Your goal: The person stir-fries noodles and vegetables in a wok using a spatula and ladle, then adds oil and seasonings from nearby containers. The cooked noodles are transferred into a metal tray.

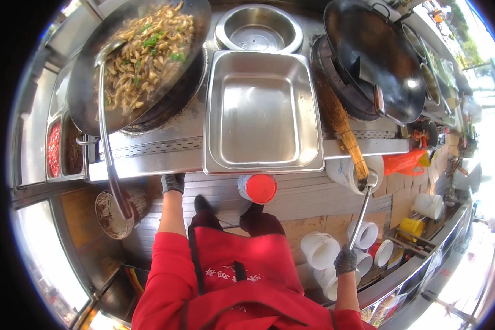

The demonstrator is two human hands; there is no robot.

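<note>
My right hand (pixel 345 260), in a dark glove, is closed around the handle of a metal ladle (pixel 360 218), whose bowl is beside the tip of a bamboo wok brush (pixel 346 136). Near the stove's front edge is my left hand (pixel 173 183), also gloved; its fingers are partly hidden under the edge. An empty rectangular steel pan (pixel 255 119) overhangs that edge in the middle. At the left a tilted wok (pixel 82 95) holds sliced mushrooms with green pieces (pixel 148 57), and a second ladle (pixel 103 103) rests in it. A dark wok (pixel 379 49) with a spatula (pixel 378 99) stands at the right.
Behind the pan sits a round steel bowl (pixel 259 31). Containers of red chopped food (pixel 54 148) and dark sauce (pixel 72 148) adjoin the left wok. On the floor are a red-topped bucket (pixel 261 189), a stained bucket (pixel 115 214) and several white buckets (pixel 320 249).
</note>
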